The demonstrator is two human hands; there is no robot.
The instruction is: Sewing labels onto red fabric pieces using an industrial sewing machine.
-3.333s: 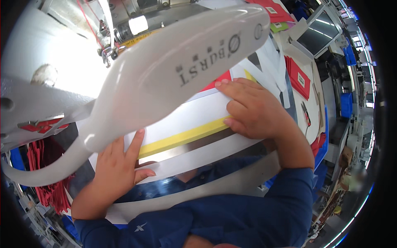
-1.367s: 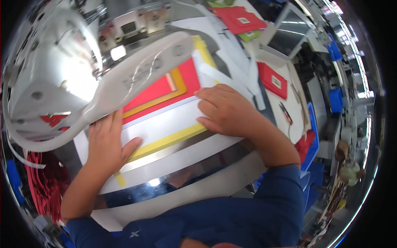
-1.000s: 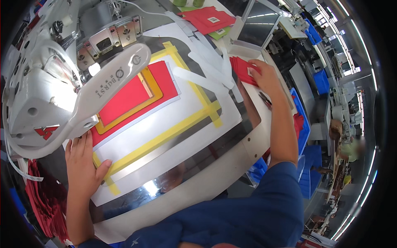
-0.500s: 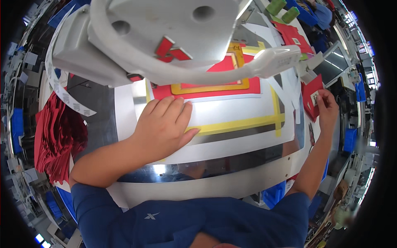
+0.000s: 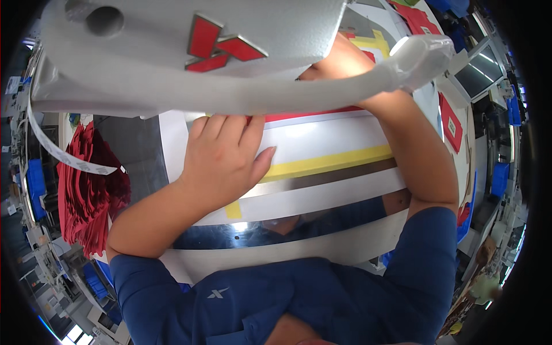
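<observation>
My left hand [image 5: 221, 152] lies flat on a white sheet [image 5: 328, 133], fingers stretched forward and thumb out to the side. Its fingertips reach the near edge of a red fabric piece [image 5: 313, 113]. My right hand [image 5: 338, 60] reaches in over the work under a large grey machine head [image 5: 138, 69]. The machine's curved pale tube crosses in front of it, so its fingers and anything in them are hidden. Yellow tape [image 5: 333, 163] runs along the sheet's near side.
A pile of dark red fabric pieces [image 5: 89, 195] hangs at the left. On the right lie a red piece with a white label [image 5: 451, 123] and, farther back, a dark screen [image 5: 483, 69]. A pale printed strip [image 5: 63, 152] dangles from the machine's left side.
My right hand has left the labelled red piece at the right and swung inward under the machine head. The left hand stays flat on the sheet. The view has shifted, bringing the machine head closer.
</observation>
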